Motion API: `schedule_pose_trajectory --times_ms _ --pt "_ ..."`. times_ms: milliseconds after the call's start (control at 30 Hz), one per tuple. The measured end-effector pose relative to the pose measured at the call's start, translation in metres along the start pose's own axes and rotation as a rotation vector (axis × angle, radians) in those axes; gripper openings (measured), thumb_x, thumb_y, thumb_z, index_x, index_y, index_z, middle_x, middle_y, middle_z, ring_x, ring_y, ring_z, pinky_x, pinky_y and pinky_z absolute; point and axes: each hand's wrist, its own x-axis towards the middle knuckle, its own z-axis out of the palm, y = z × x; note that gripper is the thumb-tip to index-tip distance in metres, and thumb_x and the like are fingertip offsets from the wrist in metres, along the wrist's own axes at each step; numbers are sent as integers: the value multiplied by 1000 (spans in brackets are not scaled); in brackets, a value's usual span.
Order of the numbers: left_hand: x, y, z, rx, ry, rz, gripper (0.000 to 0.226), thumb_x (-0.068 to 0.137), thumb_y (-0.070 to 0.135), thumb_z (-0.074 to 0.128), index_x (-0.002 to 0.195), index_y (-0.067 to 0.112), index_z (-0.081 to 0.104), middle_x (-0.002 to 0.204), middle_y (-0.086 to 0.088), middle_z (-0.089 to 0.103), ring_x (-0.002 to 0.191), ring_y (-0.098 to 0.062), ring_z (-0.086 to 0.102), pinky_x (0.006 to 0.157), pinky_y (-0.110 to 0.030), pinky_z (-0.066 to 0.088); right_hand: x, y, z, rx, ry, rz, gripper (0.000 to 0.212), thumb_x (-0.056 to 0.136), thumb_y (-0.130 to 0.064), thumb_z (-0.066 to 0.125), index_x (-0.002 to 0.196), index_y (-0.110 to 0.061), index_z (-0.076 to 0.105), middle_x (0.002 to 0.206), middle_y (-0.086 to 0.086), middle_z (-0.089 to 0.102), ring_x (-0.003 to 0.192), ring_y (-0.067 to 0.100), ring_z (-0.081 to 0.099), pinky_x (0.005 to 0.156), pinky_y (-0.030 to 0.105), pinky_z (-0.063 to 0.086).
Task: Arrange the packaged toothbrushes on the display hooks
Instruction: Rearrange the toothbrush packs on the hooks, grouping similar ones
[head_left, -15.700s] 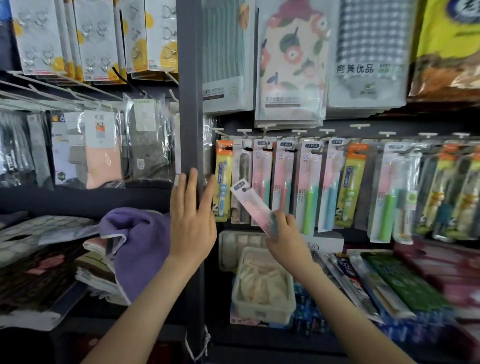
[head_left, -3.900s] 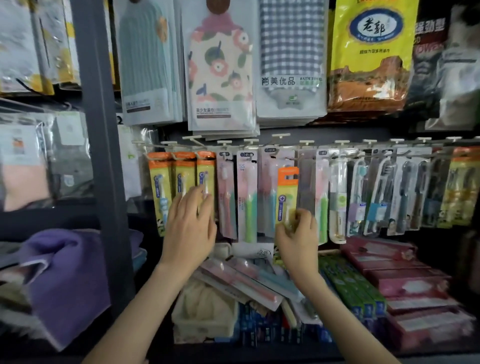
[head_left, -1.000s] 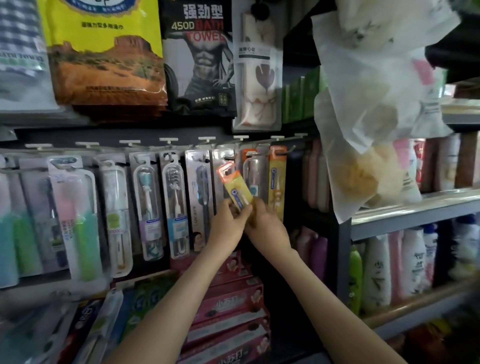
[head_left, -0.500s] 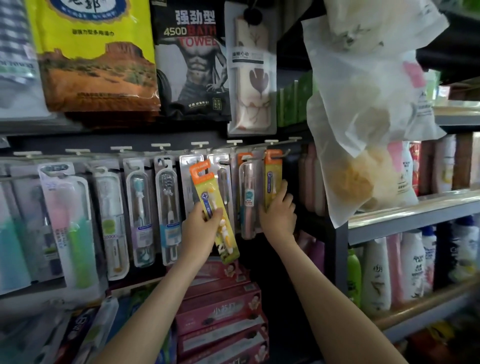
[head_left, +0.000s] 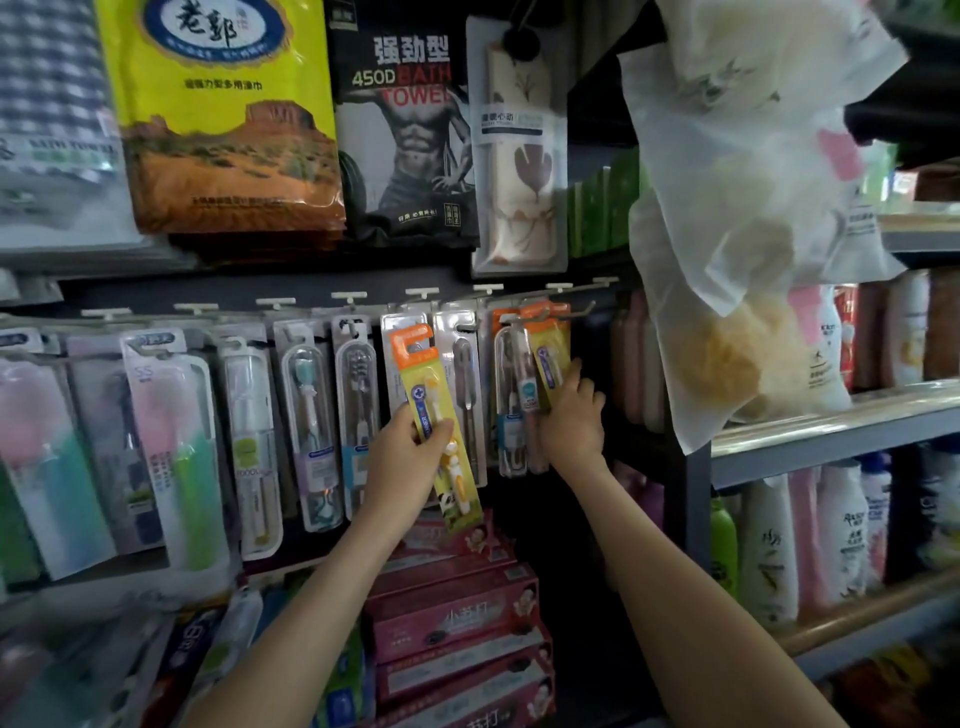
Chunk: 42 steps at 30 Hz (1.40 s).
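My left hand (head_left: 408, 457) grips a yellow toothbrush pack with an orange top (head_left: 434, 395), held upright in front of the hanging row and off any hook. My right hand (head_left: 571, 415) reaches to the far right end of the row and pinches the lower part of another yellow and orange pack (head_left: 548, 348) that hangs from the last display hook (head_left: 574, 310). A clear blister pack (head_left: 511, 395) hangs just left of it. Several more packaged toothbrushes (head_left: 311, 415) hang on hooks along the rail to the left.
Pink toothpaste boxes (head_left: 457, 613) are stacked below the row. Towel packs (head_left: 228, 119) hang above. A white plastic bag with a yellow sponge (head_left: 737, 291) hangs at the upper right, close to my right hand. Bottles (head_left: 831, 530) fill the grey shelves on the right.
My left hand has kept hold of its yellow pack, now a little straighter. My right hand has moved from flat against the end packs to pinching the last yellow pack.
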Motion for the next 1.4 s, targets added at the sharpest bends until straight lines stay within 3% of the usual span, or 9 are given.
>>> schedule_pose_trajectory --times_ms 334,434,500,701,801,934,1134,1234,1401 --pt "-17 3 -7 -31 -35 -26 23 94 24 55 95 2 57 86 -25 58 77 -38 57 59 -31 40 -38 5 -13 213 -97 70 70 85 -10 60 141 -3 18 135 21 33 122 42 35 93 45 39" --pt "-30 2 -11 -16 -65 -28 21 94 25 55 95 4 58 78 -21 55 66 -32 53 52 -22 38 -64 10 -15 280 -80 87 59 85 -19 60 131 -1 27 125 22 40 114 44 42 89 46 41" --pt "-40 3 -17 -26 -87 -26 21 94 25 55 94 5 57 76 -19 53 62 -29 50 49 -18 35 -83 10 -19 325 -63 90 49 82 -11 59 122 -1 32 119 22 43 106 45 46 85 45 43" --pt "-68 -4 -62 -15 -86 -45 27 92 34 56 98 8 58 87 -27 59 76 -39 59 60 -39 44 -147 -31 -30 438 -93 -51 58 77 1 57 129 -2 32 111 14 44 97 33 47 78 35 41" --pt "-81 -11 -111 24 -56 -78 31 90 38 58 97 8 58 87 -26 61 75 -37 61 64 -45 48 -178 -73 -25 456 -152 -181 61 82 -4 57 136 -5 28 107 2 37 98 21 41 80 30 35" --pt "-103 -26 -204 33 40 -125 15 90 27 60 94 12 60 86 -25 63 72 -34 60 63 -35 41 -221 -147 -6 510 -214 -297 64 80 -1 57 138 -2 28 107 6 44 103 27 44 72 20 28" --pt "-143 -56 -379 201 207 -184 35 82 38 64 93 5 60 81 -27 62 65 -32 55 64 -44 42 -298 -281 44 570 -354 -448 52 79 -3 59 126 -2 37 100 10 45 84 28 45 62 26 29" --pt "-162 -65 -464 267 351 -182 16 85 28 65 85 12 63 80 -23 64 66 -27 54 64 -40 41 -337 -349 66 599 -422 -481 57 79 0 57 130 -6 33 101 7 43 83 31 49 55 31 24" --pt "-184 -81 -572 245 487 -130 5 90 18 61 85 17 60 85 -22 64 73 -28 58 70 -43 44 -380 -440 105 536 -459 -579 75 79 -6 60 145 -3 23 126 18 46 108 39 50 78 35 39"
